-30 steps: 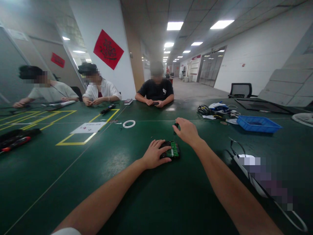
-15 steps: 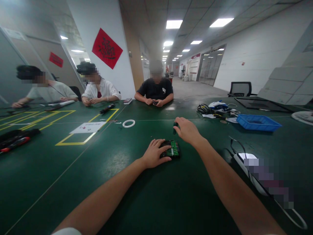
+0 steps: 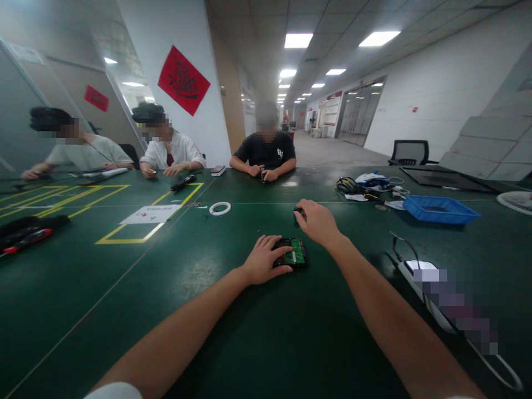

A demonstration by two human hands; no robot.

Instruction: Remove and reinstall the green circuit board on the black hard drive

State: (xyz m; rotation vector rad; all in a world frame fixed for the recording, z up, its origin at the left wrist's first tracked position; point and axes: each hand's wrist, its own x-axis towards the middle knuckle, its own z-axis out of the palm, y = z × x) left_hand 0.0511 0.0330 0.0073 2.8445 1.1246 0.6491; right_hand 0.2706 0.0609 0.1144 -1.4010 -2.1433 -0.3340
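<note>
A hard drive (image 3: pixel 297 254), its green circuit board facing up, lies on the green table in front of me. My left hand (image 3: pixel 268 259) grips it from the left, with fingers across its top and the thumb along the near edge. Just beyond the drive's far right corner, my right hand (image 3: pixel 313 219) pinches a short dark cylindrical handle (image 3: pixel 296 219), held upright. It looks like a screwdriver handle, but no shaft or tip can be made out. Part of the drive is hidden under my left hand.
A white ring (image 3: pixel 220 209) and a paper sheet (image 3: pixel 148 214) lie to the left. On the right are a blue tray (image 3: pixel 441 209), a cable bundle (image 3: pixel 347 185), glasses (image 3: pixel 402 244) and a white device (image 3: pixel 419 271). Three people sit across the table.
My right fingers have turned slightly around the dark handle, covering more of it. My left hand and the hard drive stay put. The person opposite has tilted a small object upright.
</note>
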